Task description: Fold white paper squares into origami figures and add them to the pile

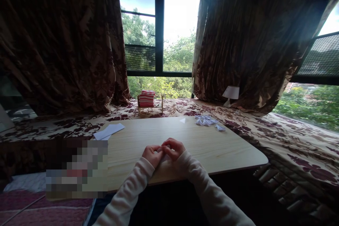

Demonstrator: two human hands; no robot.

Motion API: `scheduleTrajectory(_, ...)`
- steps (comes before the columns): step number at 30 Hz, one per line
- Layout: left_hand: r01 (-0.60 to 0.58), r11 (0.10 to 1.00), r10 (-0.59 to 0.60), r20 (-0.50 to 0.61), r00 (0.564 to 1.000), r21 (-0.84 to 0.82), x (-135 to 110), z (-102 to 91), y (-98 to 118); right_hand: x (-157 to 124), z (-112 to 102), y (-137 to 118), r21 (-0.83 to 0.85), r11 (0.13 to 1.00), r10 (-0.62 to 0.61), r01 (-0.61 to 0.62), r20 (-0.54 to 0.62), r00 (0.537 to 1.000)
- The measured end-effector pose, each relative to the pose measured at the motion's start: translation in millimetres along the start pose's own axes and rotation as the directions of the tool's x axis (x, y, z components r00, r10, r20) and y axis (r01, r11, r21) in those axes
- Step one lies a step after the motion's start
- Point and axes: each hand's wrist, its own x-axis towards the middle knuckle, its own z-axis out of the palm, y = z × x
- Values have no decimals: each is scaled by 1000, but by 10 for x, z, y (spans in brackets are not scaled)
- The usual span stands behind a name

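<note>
Wooden surface [127, 148]: folded pieces [205, 121] look finished, flat sheets [109, 130] look unused; left hand [153, 155], right hand [173, 149] together, pinching paper piece [165, 158], seemingly mid-fold.

The pale bench [227, 152] in front of me has a wood-grained top and a rounded corner at its near right, while a blocky blur covers the near left end, so I can't make out what lies there. Flat white sheets [109, 131] overlap at the far left corner, a small white triangle [182, 120] lies by the far edge, and folded white pieces [204, 121] cluster at the far right, one just beside the rest.
</note>
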Motion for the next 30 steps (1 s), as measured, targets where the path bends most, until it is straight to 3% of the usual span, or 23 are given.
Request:
scheduleTrajectory(4,2,1000,-1,-15,1000,26,8,-9,0,-15,-6,46,46,998,43,-44,33,999)
scheduleTrajectory(8,1,1000,-1,-7,1000,30,14,-2,19,-11,-13,37,-21,999,-28,29,38,999)
scheduleTrajectory(13,0,1000,0,-6,1000,-7,15,32,16,22,27,-35,-108,991,-85,78,-64,994)
scheduleTrajectory(15,-3,1000,2,-22,1000,-31,15,38,5,39,42,-25,-79,996,-44,35,-112,993)
scheduleTrajectory(18,0,996,-7,-67,998,-90,30,21,-22,55,38,53,70,992,112,-101,-186,976)
scheduleTrajectory(21,13,987,-34,-131,991,-157,65,-9,-68,47,20,152,153,969,217,-193,-166,962)
scheduleTrajectory(27,32,977,-67,-163,984,-212,125,10,-169,14,30,190,81,993,97,-86,-130,987)
scheduleTrajectory(30,38,976,-73,-156,985,-216,127,13,-173,23,37,175,94,988,134,-121,-155,979)
